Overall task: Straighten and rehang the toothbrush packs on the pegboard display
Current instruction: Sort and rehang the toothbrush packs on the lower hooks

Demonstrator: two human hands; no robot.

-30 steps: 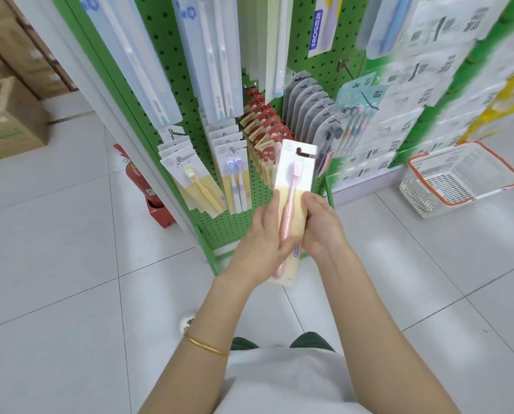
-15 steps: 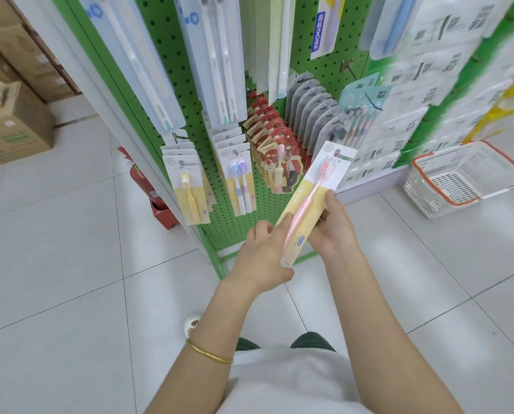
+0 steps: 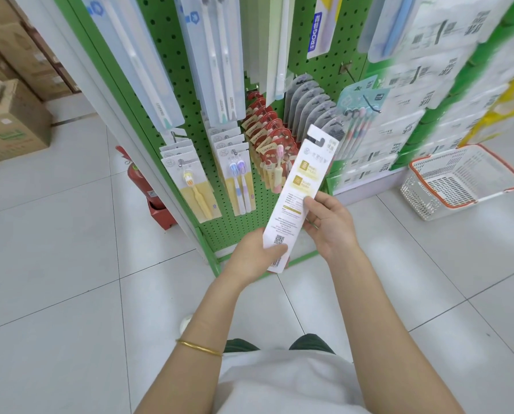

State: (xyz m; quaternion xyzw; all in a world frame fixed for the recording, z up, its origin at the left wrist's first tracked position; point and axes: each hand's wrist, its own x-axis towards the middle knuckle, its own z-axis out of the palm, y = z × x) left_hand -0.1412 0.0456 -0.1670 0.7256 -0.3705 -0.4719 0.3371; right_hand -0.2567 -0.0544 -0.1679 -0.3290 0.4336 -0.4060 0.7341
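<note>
My left hand (image 3: 255,258) gripped the pack (image 3: 297,192) at its bottom; my right hand (image 3: 330,225) pinched its edge (printed back facing me), top tilted toward one o'clock.

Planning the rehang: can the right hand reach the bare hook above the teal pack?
Probably yes: nothing hangs before the hook, though the right hand grips the white pack with the left hand.

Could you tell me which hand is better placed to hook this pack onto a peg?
Probably the right hand: it grips the pack mid-length, nearer the hang hole; the left hand holds the bottom.
</note>
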